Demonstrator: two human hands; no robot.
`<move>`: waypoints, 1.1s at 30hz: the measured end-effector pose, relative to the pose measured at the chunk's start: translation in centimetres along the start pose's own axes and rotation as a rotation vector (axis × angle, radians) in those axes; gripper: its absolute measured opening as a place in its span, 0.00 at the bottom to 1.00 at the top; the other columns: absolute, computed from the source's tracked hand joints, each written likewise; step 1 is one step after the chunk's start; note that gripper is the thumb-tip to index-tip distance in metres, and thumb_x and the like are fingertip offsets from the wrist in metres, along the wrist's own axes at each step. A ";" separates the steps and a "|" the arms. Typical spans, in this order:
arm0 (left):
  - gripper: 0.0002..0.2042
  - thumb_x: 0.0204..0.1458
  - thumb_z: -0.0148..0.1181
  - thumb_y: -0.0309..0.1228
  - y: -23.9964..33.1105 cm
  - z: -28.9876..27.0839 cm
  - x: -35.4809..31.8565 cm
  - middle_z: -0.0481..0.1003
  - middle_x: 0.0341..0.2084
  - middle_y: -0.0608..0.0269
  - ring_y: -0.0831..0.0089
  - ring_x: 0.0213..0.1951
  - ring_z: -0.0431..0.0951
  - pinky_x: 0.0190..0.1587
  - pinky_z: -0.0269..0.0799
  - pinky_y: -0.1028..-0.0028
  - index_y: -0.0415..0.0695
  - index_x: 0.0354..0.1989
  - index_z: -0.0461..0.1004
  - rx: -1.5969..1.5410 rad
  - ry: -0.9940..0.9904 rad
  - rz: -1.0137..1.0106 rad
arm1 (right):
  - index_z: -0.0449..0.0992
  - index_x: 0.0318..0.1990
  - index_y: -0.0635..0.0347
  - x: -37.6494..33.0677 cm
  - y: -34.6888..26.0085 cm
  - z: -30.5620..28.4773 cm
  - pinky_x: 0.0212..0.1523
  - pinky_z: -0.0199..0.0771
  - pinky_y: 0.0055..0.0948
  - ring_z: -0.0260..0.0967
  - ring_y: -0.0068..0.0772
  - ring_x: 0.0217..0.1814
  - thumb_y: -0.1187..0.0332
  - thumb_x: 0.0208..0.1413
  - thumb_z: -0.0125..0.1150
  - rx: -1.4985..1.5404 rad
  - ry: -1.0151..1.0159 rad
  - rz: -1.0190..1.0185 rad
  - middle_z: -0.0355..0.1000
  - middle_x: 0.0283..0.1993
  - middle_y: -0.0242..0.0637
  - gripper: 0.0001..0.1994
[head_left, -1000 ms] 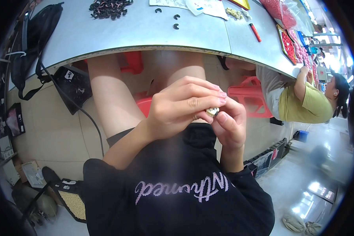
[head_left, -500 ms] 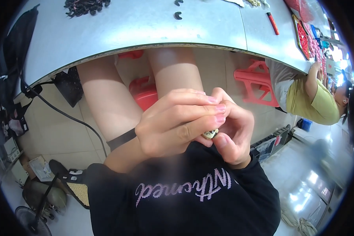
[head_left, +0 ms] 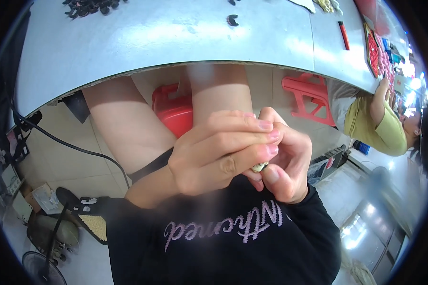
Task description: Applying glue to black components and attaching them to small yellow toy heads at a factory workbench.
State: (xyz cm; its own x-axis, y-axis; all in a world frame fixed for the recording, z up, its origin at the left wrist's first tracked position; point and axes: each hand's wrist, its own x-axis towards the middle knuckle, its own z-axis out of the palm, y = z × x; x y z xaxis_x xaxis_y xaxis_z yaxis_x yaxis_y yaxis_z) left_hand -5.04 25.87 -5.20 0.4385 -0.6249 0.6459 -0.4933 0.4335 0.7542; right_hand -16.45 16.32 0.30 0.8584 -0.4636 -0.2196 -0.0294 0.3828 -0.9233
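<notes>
My left hand (head_left: 209, 164) and my right hand (head_left: 292, 164) meet in front of my black top, above my lap. Between their fingertips sits a small rounded piece (head_left: 260, 167), cream with dark markings. Both hands are closed on it, the right thumb pressing near its lower edge. The left fingers lie across and hide most of it, so its exact kind does not show. On the table beyond lies a dark curved piece (head_left: 232, 20), with part of another above it. A pile of similar dark pieces (head_left: 92, 6) lies at the far left.
The grey-white table (head_left: 176, 42) curves across the far side, with a red marker (head_left: 344, 35) and a red-filled tray (head_left: 372, 50) at right. A person in a yellow-green shirt (head_left: 378, 123) sits there. Red stools (head_left: 309, 99) stand below. A black cable (head_left: 66, 142) hangs at left.
The view has shifted slightly, so the table edge sits lower in it. My hands stay together, and the small piece has turned a little and is more covered by the left fingers.
</notes>
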 end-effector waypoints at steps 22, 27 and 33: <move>0.12 0.37 0.67 0.22 -3.3 1.1 1.4 0.77 0.32 0.61 0.64 0.39 0.77 0.38 0.75 0.74 0.39 0.34 0.77 -0.390 0.141 -0.129 | 0.71 0.42 0.73 3.6 0.4 -3.0 0.36 0.68 0.22 0.69 0.27 0.36 0.84 0.45 0.60 0.023 -0.241 -0.058 0.63 0.42 0.44 0.14; 0.11 0.36 0.66 0.19 -3.4 1.5 1.7 0.77 0.31 0.60 0.65 0.39 0.77 0.37 0.75 0.74 0.39 0.32 0.77 -0.423 0.150 -0.137 | 0.71 0.43 0.73 3.5 0.3 -2.9 0.36 0.68 0.22 0.69 0.28 0.35 0.85 0.44 0.60 0.032 -0.206 -0.075 0.63 0.42 0.45 0.15; 0.04 0.49 0.61 0.25 -3.5 1.7 1.4 0.75 0.35 0.54 0.60 0.40 0.74 0.39 0.73 0.71 0.40 0.33 0.76 -0.451 0.079 -0.185 | 0.71 0.43 0.72 3.3 0.7 -3.4 0.37 0.66 0.21 0.68 0.26 0.35 0.84 0.43 0.61 -0.032 -0.172 -0.132 0.64 0.42 0.44 0.16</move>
State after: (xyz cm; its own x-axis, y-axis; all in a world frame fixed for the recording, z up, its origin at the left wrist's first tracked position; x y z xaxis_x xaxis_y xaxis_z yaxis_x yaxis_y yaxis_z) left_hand -3.98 22.34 -7.10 0.5522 -0.6742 0.4904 -0.0349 0.5691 0.8215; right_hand -15.33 12.36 -2.13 0.9306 -0.3637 -0.0413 0.0755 0.3011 -0.9506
